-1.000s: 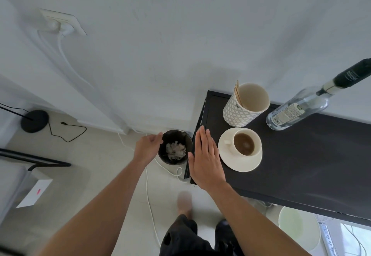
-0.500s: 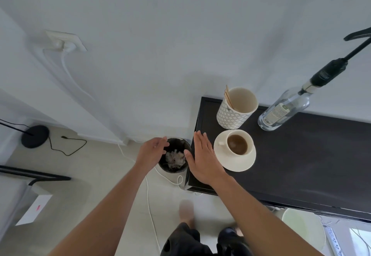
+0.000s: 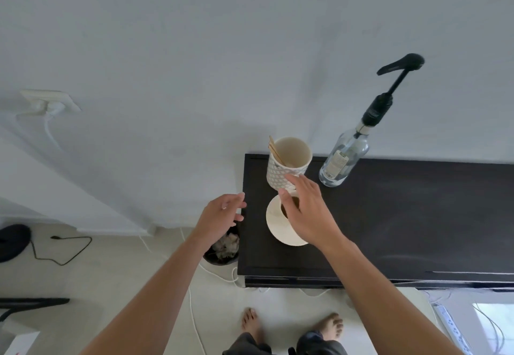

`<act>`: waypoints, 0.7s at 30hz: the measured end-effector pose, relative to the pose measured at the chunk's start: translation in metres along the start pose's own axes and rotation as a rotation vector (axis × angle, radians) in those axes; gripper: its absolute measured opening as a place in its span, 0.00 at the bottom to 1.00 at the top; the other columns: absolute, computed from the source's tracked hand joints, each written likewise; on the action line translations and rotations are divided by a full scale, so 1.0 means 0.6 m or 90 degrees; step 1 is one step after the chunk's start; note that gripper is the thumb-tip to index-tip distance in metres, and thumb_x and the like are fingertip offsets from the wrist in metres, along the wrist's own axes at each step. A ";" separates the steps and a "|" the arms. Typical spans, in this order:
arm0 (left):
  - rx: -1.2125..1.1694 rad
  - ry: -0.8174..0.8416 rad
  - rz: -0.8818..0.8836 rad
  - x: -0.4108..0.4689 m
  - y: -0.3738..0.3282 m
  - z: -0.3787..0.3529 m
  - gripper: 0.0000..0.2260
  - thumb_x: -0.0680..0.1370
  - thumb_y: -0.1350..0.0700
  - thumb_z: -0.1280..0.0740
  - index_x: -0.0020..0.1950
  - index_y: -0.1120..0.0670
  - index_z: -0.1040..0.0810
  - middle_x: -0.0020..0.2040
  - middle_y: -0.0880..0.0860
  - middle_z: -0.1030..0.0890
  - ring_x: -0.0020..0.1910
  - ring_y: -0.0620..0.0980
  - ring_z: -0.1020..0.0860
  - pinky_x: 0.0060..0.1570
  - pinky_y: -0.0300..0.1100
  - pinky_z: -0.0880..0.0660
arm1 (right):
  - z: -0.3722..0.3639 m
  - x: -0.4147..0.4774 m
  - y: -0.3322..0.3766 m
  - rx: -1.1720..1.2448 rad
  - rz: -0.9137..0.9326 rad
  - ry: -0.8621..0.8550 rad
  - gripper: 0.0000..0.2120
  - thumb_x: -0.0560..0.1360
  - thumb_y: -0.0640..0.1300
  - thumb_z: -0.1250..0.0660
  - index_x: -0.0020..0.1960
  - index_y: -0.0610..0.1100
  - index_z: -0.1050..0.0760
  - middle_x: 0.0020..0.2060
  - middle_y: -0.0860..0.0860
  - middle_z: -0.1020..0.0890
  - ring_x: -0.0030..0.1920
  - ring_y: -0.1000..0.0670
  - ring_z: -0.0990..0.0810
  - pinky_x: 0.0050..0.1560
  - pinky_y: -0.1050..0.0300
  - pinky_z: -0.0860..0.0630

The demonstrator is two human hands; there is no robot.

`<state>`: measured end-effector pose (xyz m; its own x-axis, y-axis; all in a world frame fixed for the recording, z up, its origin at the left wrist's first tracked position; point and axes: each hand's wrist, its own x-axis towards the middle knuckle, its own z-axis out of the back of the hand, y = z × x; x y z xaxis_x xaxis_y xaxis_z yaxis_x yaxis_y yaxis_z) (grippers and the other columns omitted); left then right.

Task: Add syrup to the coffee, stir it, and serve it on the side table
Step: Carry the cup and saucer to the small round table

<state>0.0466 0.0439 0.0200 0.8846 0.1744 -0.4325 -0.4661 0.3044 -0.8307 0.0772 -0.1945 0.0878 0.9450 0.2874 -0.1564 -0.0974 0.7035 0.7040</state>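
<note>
A white cup of coffee (image 3: 288, 206) stands on a white saucer (image 3: 278, 226) near the left end of a black table (image 3: 403, 221). My right hand (image 3: 306, 210) hovers over the cup, fingers spread, hiding most of it and holding nothing. My left hand (image 3: 222, 215) is open beside the table's left edge, above a dark bin. A clear syrup bottle (image 3: 343, 160) with a black pump (image 3: 400, 73) stands by the wall. A patterned cup (image 3: 286, 162) behind the saucer holds wooden stir sticks (image 3: 275, 150).
A dark waste bin (image 3: 225, 249) with crumpled paper sits on the floor left of the table. White cables (image 3: 194, 313) run across the floor. A power strip (image 3: 450, 327) lies at lower right. My bare feet (image 3: 331, 324) stand in front of the table.
My right hand moved right from the table's corner to above the coffee cup. My left hand rose slightly beside the table edge. The view shifted, bringing the bottle's pump fully into sight.
</note>
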 end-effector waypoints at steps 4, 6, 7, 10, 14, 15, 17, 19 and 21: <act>0.048 0.055 0.030 0.008 -0.028 -0.038 0.25 0.86 0.30 0.37 0.71 0.48 0.18 0.62 0.43 0.13 0.55 0.47 0.11 0.66 0.52 0.14 | 0.030 -0.003 -0.050 0.038 -0.096 -0.054 0.26 0.90 0.59 0.40 0.85 0.51 0.32 0.84 0.52 0.29 0.88 0.48 0.41 0.86 0.40 0.37; 0.079 0.063 0.053 0.014 -0.032 -0.056 0.26 0.85 0.27 0.37 0.65 0.48 0.19 0.60 0.44 0.13 0.56 0.49 0.12 0.68 0.54 0.15 | 0.036 -0.007 -0.075 0.068 -0.136 -0.092 0.26 0.89 0.61 0.39 0.83 0.50 0.29 0.81 0.52 0.25 0.85 0.47 0.36 0.84 0.38 0.32; 0.092 0.065 0.059 0.016 -0.036 -0.064 0.26 0.84 0.26 0.37 0.61 0.48 0.19 0.59 0.46 0.13 0.56 0.51 0.12 0.69 0.55 0.15 | 0.036 -0.008 -0.089 0.079 -0.165 -0.104 0.27 0.88 0.63 0.38 0.82 0.50 0.27 0.79 0.52 0.23 0.83 0.46 0.33 0.82 0.38 0.29; 0.091 0.060 0.069 0.019 -0.045 -0.084 0.27 0.82 0.24 0.37 0.55 0.47 0.19 0.56 0.51 0.12 0.56 0.53 0.12 0.70 0.58 0.16 | 0.030 -0.006 -0.140 0.118 -0.274 -0.099 0.41 0.78 0.82 0.42 0.68 0.48 0.21 0.64 0.53 0.15 0.69 0.46 0.19 0.69 0.39 0.21; 0.098 0.083 0.074 0.022 -0.046 -0.098 0.36 0.78 0.19 0.37 0.56 0.51 0.16 0.56 0.53 0.11 0.54 0.52 0.11 0.69 0.58 0.16 | 0.025 -0.017 -0.140 0.232 -0.392 -0.032 0.49 0.77 0.82 0.39 0.62 0.34 0.22 0.55 0.35 0.15 0.59 0.33 0.15 0.63 0.34 0.18; 0.102 0.088 0.078 0.022 -0.046 -0.102 0.37 0.77 0.18 0.38 0.56 0.51 0.15 0.55 0.53 0.10 0.54 0.52 0.11 0.69 0.58 0.16 | 0.023 -0.020 -0.139 0.260 -0.409 -0.015 0.48 0.81 0.77 0.38 0.69 0.30 0.23 0.63 0.32 0.17 0.66 0.30 0.17 0.70 0.30 0.20; 0.107 0.090 0.080 0.022 -0.047 -0.108 0.38 0.78 0.19 0.37 0.55 0.55 0.15 0.55 0.56 0.10 0.55 0.54 0.12 0.69 0.58 0.16 | 0.021 -0.024 -0.142 0.272 -0.429 0.012 0.43 0.84 0.71 0.37 0.73 0.30 0.25 0.67 0.33 0.19 0.68 0.32 0.20 0.75 0.30 0.23; 0.103 0.088 0.078 0.022 -0.048 -0.112 0.37 0.79 0.21 0.36 0.52 0.56 0.16 0.56 0.58 0.10 0.56 0.55 0.12 0.70 0.58 0.17 | 0.021 -0.022 -0.144 0.272 -0.443 0.033 0.38 0.82 0.73 0.36 0.64 0.38 0.19 0.59 0.42 0.16 0.63 0.39 0.17 0.76 0.34 0.22; 0.091 0.098 0.079 0.023 -0.048 -0.113 0.32 0.79 0.22 0.35 0.47 0.52 0.18 0.59 0.59 0.11 0.58 0.56 0.12 0.70 0.58 0.17 | 0.023 -0.020 -0.149 0.271 -0.460 0.031 0.28 0.78 0.78 0.34 0.54 0.52 0.20 0.52 0.52 0.16 0.61 0.44 0.16 0.75 0.37 0.20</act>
<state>0.0734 -0.0261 0.0142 0.8069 0.0778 -0.5855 -0.5590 0.4207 -0.7145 0.0787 -0.2699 0.0365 0.7144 -0.1053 -0.6918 0.6620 0.4224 0.6192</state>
